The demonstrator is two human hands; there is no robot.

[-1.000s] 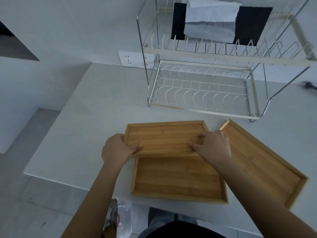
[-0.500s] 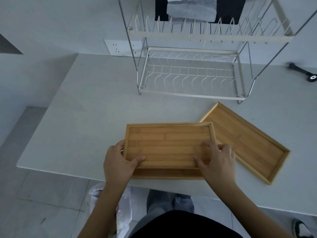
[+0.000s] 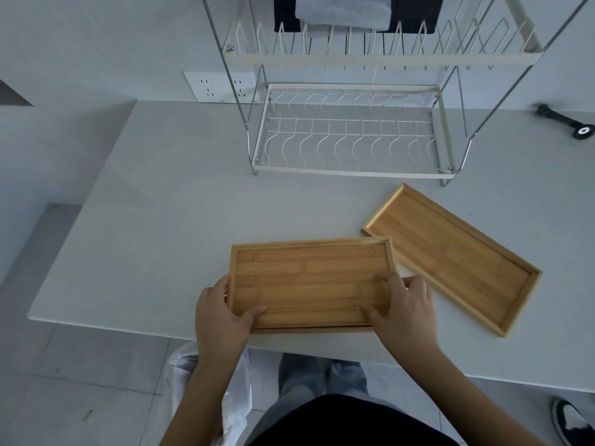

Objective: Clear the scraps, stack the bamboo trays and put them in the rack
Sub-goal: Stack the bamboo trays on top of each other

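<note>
A bamboo tray (image 3: pixel 309 281) lies nested on a second tray whose front edge (image 3: pixel 309 330) shows beneath it, near the table's front edge. My left hand (image 3: pixel 219 313) grips the top tray's left end, thumb inside. My right hand (image 3: pixel 402 310) holds its right end, fingers spread on the tray floor. A third bamboo tray (image 3: pixel 450 255) lies angled on the table to the right, apart from my hands. The two-tier wire dish rack (image 3: pixel 351 140) stands behind, its lower shelf bare.
Dark and grey cloths (image 3: pixel 354 11) hang on the rack's upper tier. A black tool (image 3: pixel 566 123) lies at the far right. A wall socket (image 3: pixel 219 86) sits left of the rack. A white plastic bag (image 3: pixel 193 381) hangs below the table edge.
The top tray has come toward me and settled squarely over the lower tray, which now shows only at its front edge. The view has tilted down, so the rack sits higher.
</note>
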